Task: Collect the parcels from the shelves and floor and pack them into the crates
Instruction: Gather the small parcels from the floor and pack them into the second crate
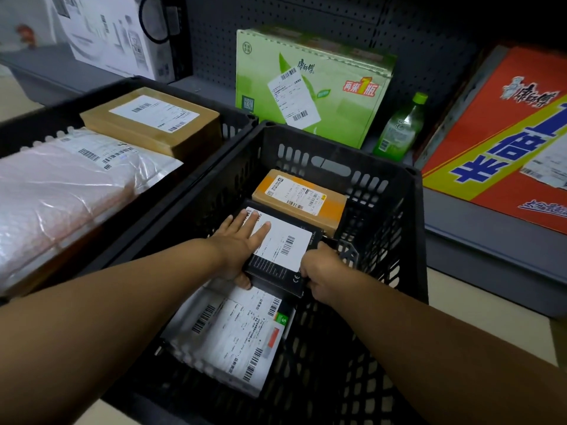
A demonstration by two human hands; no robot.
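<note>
Inside black crate (pixel 383 191), flat black parcel (pixel 277 256) with white barcode label: left grip (pixel 242 240) flat atop, right grip (pixel 319 271) clutching.

A parcel stockroom or the back of a small shop. A grey metal shelf (pixel 478 228) with a dark pegboard back (pixel 306 35) holds a green drinks carton (pixel 310 87), an orange carton (pixel 503 127) and a green bottle (pixel 399 127) between them. In front of the shelf stand two black plastic crates (pixel 383 185) filled with barcode-labelled parcels (pixel 150 121).
</note>
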